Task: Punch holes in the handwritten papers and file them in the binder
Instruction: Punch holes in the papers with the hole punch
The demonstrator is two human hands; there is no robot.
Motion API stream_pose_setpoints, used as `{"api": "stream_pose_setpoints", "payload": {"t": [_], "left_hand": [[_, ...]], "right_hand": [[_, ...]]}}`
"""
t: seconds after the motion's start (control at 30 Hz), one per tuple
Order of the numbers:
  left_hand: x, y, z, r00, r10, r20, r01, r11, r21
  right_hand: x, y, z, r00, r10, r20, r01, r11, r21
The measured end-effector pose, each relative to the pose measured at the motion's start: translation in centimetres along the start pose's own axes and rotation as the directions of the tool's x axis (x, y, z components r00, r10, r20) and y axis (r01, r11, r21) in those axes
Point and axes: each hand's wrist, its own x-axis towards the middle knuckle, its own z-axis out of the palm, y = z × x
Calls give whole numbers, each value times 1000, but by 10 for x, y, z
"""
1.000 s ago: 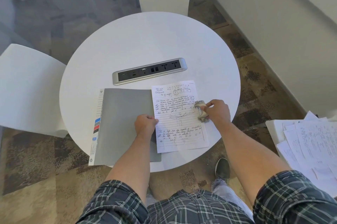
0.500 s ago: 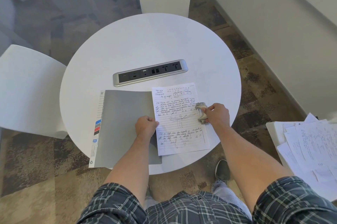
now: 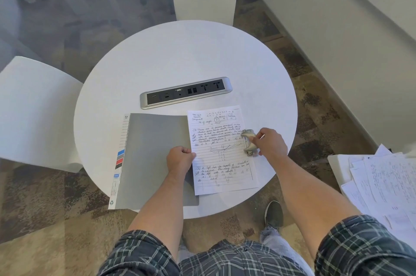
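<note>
One lined sheet (image 3: 221, 152), handwriting-covered, lies flat

right hand (image 3: 271, 144) grips hole punch (image 3: 249, 142) on the paper's (image 3: 221, 152) right edge; left hand (image 3: 180, 158) pinches its left edge.

You cannot see the fingertips of your left hand (image 3: 180, 158); they curl under at the left edge of the handwritten paper (image 3: 221, 152). Your right hand (image 3: 271, 144) covers the right part of the hole punch (image 3: 248, 142), and the paper's edge inside it is hidden. The writing is too small to read. The pile of papers (image 3: 387, 188) at the right is cut off by the frame edge.
</note>
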Motion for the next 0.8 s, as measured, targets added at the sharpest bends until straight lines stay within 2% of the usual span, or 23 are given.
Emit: {"api": "stream_pose_setpoints", "payload": {"t": [0.13,0.4,0.8], "left_hand": [[2,-3,-2,1000,-2,14,2,999,-35],[8,-6,-3,999,-22,30,23,999,-39],[11,-8,-1,999,-40,19,40,998,-38]], "right_hand": [[4,4,-3,999,9,45,-9,1000,-4],[9,15,-3,995,59,85,-67,993,102],[23,20,-9,981,89,175,-91,996,4]]}}
